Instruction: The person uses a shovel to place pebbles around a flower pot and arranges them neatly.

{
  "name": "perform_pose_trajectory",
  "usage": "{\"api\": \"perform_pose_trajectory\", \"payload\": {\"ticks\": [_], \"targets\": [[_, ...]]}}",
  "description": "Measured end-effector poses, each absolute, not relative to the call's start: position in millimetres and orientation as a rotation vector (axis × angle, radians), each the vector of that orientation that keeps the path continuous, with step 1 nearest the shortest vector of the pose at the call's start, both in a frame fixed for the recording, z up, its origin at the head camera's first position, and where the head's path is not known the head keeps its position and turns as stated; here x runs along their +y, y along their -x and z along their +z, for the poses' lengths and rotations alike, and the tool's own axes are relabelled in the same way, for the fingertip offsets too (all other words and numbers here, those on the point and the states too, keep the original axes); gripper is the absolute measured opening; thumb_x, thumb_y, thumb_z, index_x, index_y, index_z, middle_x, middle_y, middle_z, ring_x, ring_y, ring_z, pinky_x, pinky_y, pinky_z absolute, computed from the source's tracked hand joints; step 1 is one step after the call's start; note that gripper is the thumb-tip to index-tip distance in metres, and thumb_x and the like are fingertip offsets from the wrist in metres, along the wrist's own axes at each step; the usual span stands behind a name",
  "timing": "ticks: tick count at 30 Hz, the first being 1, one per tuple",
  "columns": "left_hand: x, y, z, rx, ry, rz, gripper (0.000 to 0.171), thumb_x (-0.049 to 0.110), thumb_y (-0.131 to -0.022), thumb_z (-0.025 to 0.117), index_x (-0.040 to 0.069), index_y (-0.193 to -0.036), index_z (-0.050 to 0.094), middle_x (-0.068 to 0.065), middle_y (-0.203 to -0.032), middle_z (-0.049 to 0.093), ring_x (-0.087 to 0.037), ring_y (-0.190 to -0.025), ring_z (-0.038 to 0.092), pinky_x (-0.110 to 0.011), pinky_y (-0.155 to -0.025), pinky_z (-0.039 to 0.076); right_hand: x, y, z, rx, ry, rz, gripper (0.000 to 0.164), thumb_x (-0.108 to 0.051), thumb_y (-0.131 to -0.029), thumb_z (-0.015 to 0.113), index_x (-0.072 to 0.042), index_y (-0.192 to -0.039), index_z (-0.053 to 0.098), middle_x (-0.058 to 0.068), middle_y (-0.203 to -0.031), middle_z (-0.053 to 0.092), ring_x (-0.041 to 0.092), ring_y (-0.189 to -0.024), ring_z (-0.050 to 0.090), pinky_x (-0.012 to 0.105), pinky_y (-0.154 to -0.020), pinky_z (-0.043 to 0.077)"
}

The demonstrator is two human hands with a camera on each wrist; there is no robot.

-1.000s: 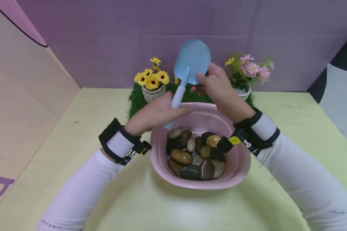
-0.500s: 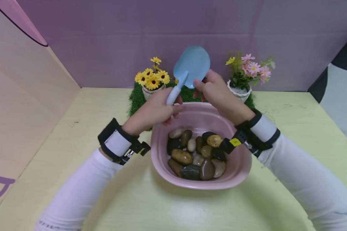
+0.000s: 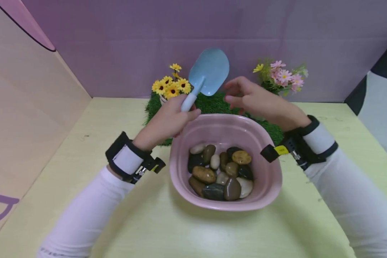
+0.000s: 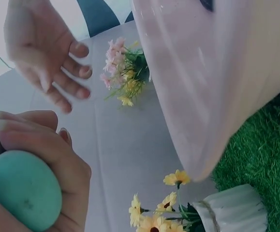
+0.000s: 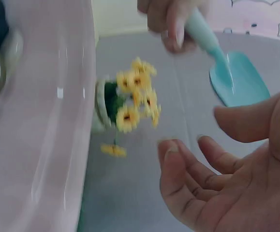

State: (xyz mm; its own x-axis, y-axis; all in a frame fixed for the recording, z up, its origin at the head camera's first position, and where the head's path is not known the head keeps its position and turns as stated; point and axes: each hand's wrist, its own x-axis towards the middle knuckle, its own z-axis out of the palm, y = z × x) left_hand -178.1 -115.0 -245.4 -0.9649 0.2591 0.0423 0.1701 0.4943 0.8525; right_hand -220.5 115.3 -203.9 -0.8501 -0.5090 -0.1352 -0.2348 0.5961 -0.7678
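A light blue toy shovel (image 3: pixel 210 71) is held up beyond the far rim of the pink basin (image 3: pixel 225 205), its blade pointing up. My left hand (image 3: pixel 166 122) grips its pale handle; in the left wrist view the round handle end (image 4: pixel 26 191) shows inside the curled fingers. To the right of the blade, my right hand (image 3: pixel 261 102) holds nothing, with fingers loosely bent and apart from the shovel. The right wrist view shows that hand (image 5: pixel 241 193) with thumb and fingers spread. Wet-looking, smooth stones (image 3: pixel 231 188) of several colours lie in the basin.
Behind the basin lies an artificial grass mat (image 3: pixel 213 104). Potted yellow flowers (image 3: pixel 171 87) stand at its left, pink flowers (image 3: pixel 283 76) at its right. A purple backdrop (image 3: pixel 122 53) rises behind the pale yellow table (image 3: pixel 122 218).
My right hand has let go of the shovel blade and moved right. My left hand has taken a grip higher on the handle, and the shovel has shifted slightly left.
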Motion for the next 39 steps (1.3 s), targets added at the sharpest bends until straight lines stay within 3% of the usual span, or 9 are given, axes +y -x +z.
{"api": "perform_pose_trajectory", "payload": {"ticks": [6, 12, 15, 19, 23, 28, 34, 39], "targets": [[-116.8, 177.7, -243.9, 2.631, -0.35, 1.497, 0.018, 0.023, -0.1, 0.055, 0.007, -0.108, 0.052, -0.007, -0.082, 0.048, -0.014, -0.05, 0.041, -0.026, -0.045, 0.037, 139.9, 230.5, -207.9, 2.62, 0.595, -0.842, 0.055, -0.024, -0.103, 0.047, -0.006, -0.15, 0.025, 0.023, -0.144, 0.04, 0.038, -0.129, 0.045, 0.055, -0.102, 0.04], [-117.1, 177.4, -247.0, 2.63, -0.347, 1.495, 0.018, 0.022, -0.099, 0.056, 0.007, -0.108, 0.051, -0.007, -0.082, 0.048, -0.013, -0.049, 0.04, -0.026, -0.045, 0.037, 159.4, 240.1, -225.5, 2.617, 0.634, -0.505, 0.069, -0.028, -0.097, 0.061, 0.001, -0.148, 0.025, 0.034, -0.144, 0.038, 0.049, -0.132, 0.039, 0.062, -0.104, 0.036], [-117.7, 176.7, -248.2, 2.647, -0.355, 1.484, 0.015, 0.021, -0.099, 0.056, 0.007, -0.106, 0.052, -0.007, -0.079, 0.048, -0.013, -0.048, 0.04, -0.026, -0.044, 0.037, 164.4, 239.0, -241.9, 2.596, 0.67, -0.394, 0.069, -0.031, -0.098, 0.06, 0.003, -0.147, 0.027, 0.035, -0.144, 0.04, 0.051, -0.133, 0.041, 0.062, -0.105, 0.037], [-118.7, 176.1, -249.5, 2.66, -0.362, 1.478, 0.014, 0.021, -0.099, 0.056, 0.008, -0.105, 0.053, -0.006, -0.077, 0.048, -0.013, -0.048, 0.041, -0.026, -0.044, 0.037, 170.1, 231.6, -265.0, 2.653, 0.766, -0.31, 0.053, -0.03, -0.101, 0.054, 0.002, -0.137, 0.033, 0.03, -0.111, 0.062, 0.043, -0.102, 0.065, 0.052, -0.088, 0.051], [-119.9, 174.5, -248.4, 2.67, -0.366, 1.468, 0.014, 0.023, -0.1, 0.056, 0.009, -0.105, 0.054, -0.005, -0.076, 0.048, -0.014, -0.048, 0.042, -0.027, -0.044, 0.038, 174.9, 224.9, -283.4, 2.737, 0.801, -0.405, 0.043, -0.021, -0.1, 0.054, -0.003, -0.131, 0.031, 0.02, -0.085, 0.064, 0.027, -0.07, 0.067, 0.04, -0.064, 0.053], [-122.3, 172.3, -245.5, 2.684, -0.376, 1.467, 0.014, 0.024, -0.1, 0.055, 0.009, -0.104, 0.055, -0.006, -0.075, 0.049, -0.014, -0.049, 0.043, -0.028, -0.045, 0.039, 172.4, 221.5, -297.7, 2.896, 0.725, -0.526, 0.045, -0.016, -0.095, 0.057, -0.002, -0.134, 0.04, 0.024, -0.089, 0.066, 0.03, -0.068, 0.065, 0.04, -0.059, 0.052], [-127.7, 171.0, -244.0, 2.705, -0.406, 1.422, 0.015, 0.024, -0.099, 0.057, 0.009, -0.099, 0.056, -0.007, -0.073, 0.05, -0.016, -0.05, 0.045, -0.03, -0.048, 0.041, 168.2, 217.6, -300.5, 2.984, 0.565, -0.514, 0.045, -0.02, -0.092, 0.059, -0.006, -0.134, 0.047, 0.025, -0.099, 0.067, 0.036, -0.076, 0.066, 0.041, -0.057, 0.051], [-133.7, 172.0, -245.0, 2.713, -0.392, 1.321, 0.021, 0.023, -0.097, 0.059, 0.009, -0.111, 0.054, -0.009, -0.082, 0.052, -0.017, -0.055, 0.049, -0.032, -0.053, 0.046, 167.4, 215.6, -298.6, 2.998, 0.53, -0.492, 0.046, -0.021, -0.093, 0.059, -0.007, -0.135, 0.047, 0.026, -0.1, 0.067, 0.036, -0.075, 0.065, 0.039, -0.053, 0.049]]}}
